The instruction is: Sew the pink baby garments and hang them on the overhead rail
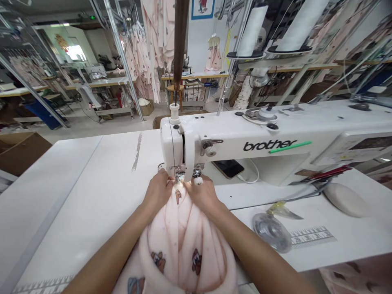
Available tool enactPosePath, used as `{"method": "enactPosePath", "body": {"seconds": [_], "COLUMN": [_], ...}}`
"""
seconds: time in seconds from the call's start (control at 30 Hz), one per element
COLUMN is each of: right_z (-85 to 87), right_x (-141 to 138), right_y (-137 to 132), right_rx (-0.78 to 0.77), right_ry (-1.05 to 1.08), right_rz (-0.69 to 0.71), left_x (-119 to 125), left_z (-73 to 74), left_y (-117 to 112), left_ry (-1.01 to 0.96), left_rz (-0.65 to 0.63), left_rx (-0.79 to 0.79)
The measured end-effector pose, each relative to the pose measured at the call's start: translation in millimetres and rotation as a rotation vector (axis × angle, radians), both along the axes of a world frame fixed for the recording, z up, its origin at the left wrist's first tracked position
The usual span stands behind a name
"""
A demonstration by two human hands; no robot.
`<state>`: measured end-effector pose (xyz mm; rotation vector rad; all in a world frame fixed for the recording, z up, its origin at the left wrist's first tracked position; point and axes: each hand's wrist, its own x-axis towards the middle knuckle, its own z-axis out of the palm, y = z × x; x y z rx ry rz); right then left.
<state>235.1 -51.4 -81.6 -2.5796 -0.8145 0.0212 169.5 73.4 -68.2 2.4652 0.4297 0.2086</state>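
Observation:
A pink fleece garment (pixel 180 245) with printed bear figures hangs in folds from the sewing machine's needle area down toward me. My left hand (pixel 158 187) pinches its upper edge just left of the presser foot (pixel 179 176). On the other side, my right hand (pixel 202 192) grips the same cloth, its fingers partly hidden behind the machine's head and tension knob. The white Brother sewing machine (pixel 220 134) stands over both hands, and a small light shines at the needle. The fabric right under the foot is mostly hidden by my fingers.
A phone (pixel 229 167) with a white cable lies under the machine arm. To the right are a clear round container (pixel 272 232), a beige oval object (pixel 346 199) and red-handled scissors or tweezers (pixel 329 173). Thread cones (pixel 252 30) stand behind. A cardboard box (pixel 23 153) is left.

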Motion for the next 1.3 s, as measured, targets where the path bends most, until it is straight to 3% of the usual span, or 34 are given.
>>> {"method": "enactPosePath", "body": {"seconds": [0.33, 0.57, 0.9, 1.3], "right_z": [-2.9, -2.8, -4.4, -6.1], "right_x": [-2, -4, -2, -2], "right_y": [2, 2, 5, 5], "right_rx": [-0.005, 0.005, -0.01, -0.007], "right_ry": [-0.059, -0.083, -0.092, -0.088], "right_rz": [0.002, 0.006, -0.009, 0.0], "left_x": [0, -5, 0, -4], "left_z": [1.0, 8.2, -5.8, -1.8], "left_y": [-2, 1, 1, 2], "left_ry": [0.006, 0.024, -0.026, -0.051], "left_rz": [0.046, -0.007, 0.025, -0.023], "left_rx": [0.07, 0.074, 0.157, 0.116]}}
